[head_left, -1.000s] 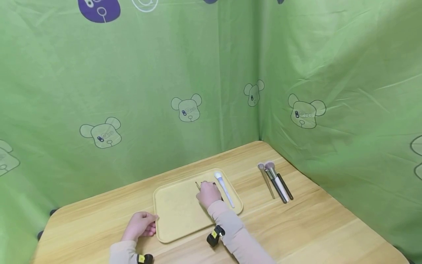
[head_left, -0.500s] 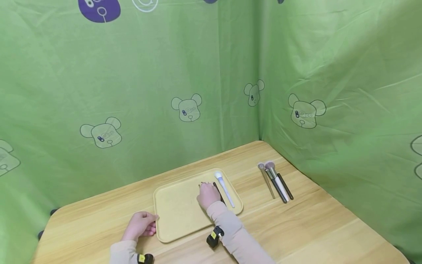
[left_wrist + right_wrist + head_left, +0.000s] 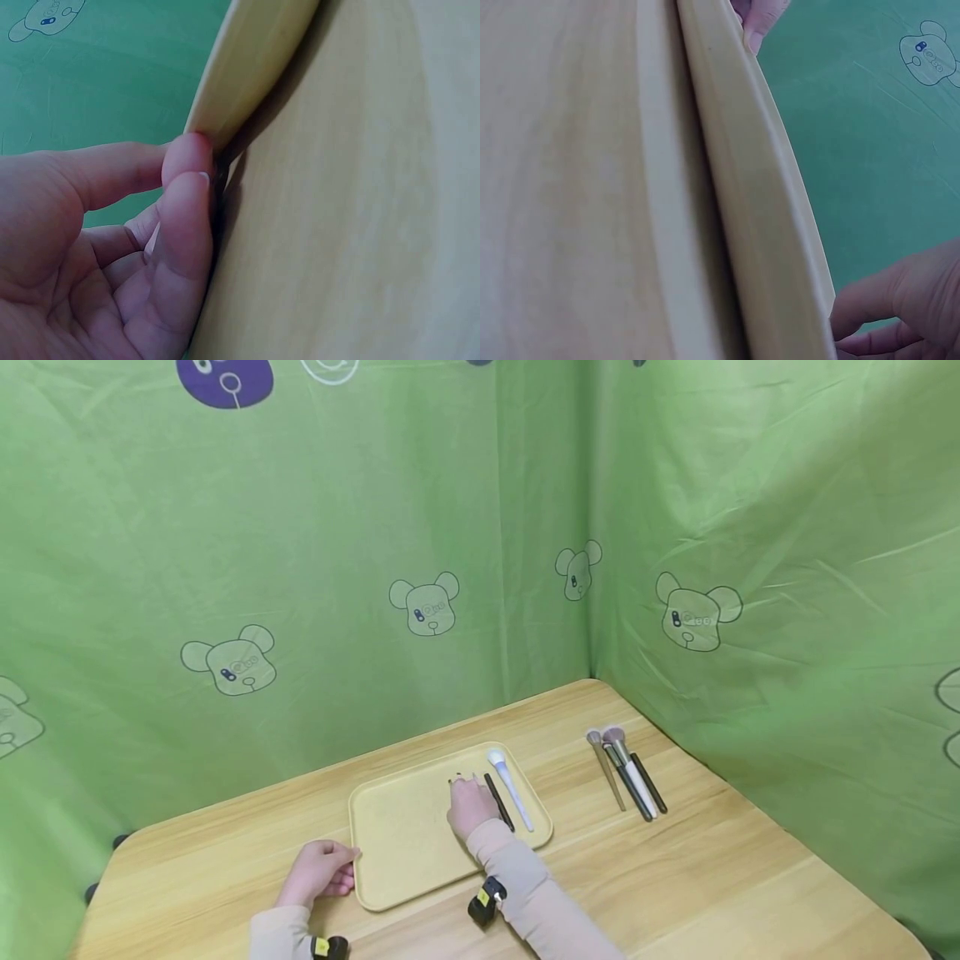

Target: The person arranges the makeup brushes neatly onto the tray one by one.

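Observation:
My left hand pinches the left rim of the yellow tray between thumb and fingers, close up in the left wrist view. Over the tray's right half, my right hand has its fingers curled down around a thin makeup brush; only a small tip shows past the fingers and the rest is hidden. Small tips also show just ahead of the knuckles. Right of this hand lie a slim black stick and a white-and-blue makeup brush. The right wrist view shows mostly the tray's side.
Right of the tray, several makeup brushes lie side by side on the wooden table: a brown-handled brush, a white-handled brush and dark-handled ones. Green cloth hangs behind and to the right.
The right hand has shifted slightly left and turned, swinging the thin brush's tip to the right. More of the black stick now shows. The left hand keeps its hold on the rim.

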